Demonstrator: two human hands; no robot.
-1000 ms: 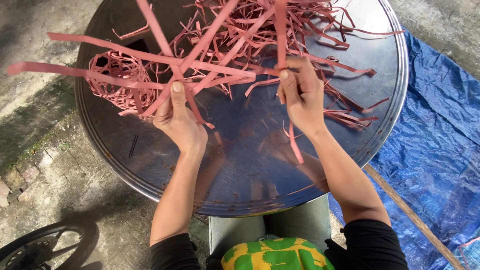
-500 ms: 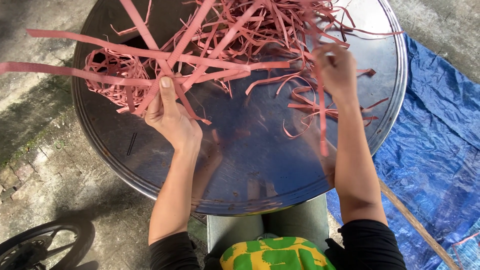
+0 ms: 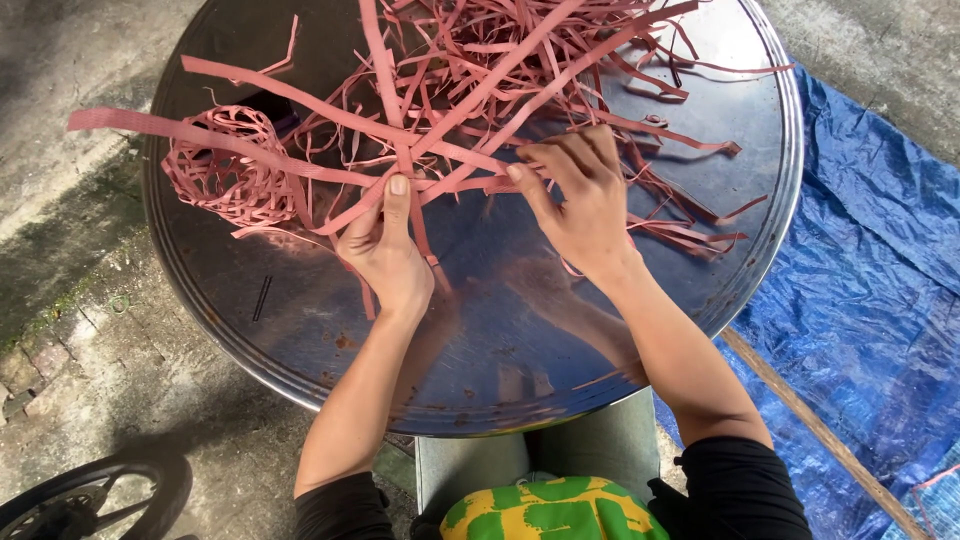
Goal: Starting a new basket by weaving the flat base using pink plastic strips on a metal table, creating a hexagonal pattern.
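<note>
A big round metal tray [image 3: 300, 330] lies across my lap with a heap of long pink strips [image 3: 520, 70] on it. My left hand [image 3: 380, 245] pinches a bundle of crossed pink strips [image 3: 400, 165] where they meet, thumb pressed on top. My right hand [image 3: 580, 200] is just to the right, fingers curled on the same strips near the crossing. A small woven pink piece [image 3: 225, 170], rounded like a little basket, rests on the tray's left side, joined to the long strips.
A blue tarp [image 3: 860, 300] covers the ground at right, with a wooden stick [image 3: 820, 430] lying on it. Concrete ground is at left. A dark wheel [image 3: 90, 500] shows at the bottom left. A small dark stick [image 3: 260, 298] lies on the tray.
My right hand came back left from the loose strips at the right and now grips the crossing beside my left hand. The bundle sits a little nearer the tray's middle.
</note>
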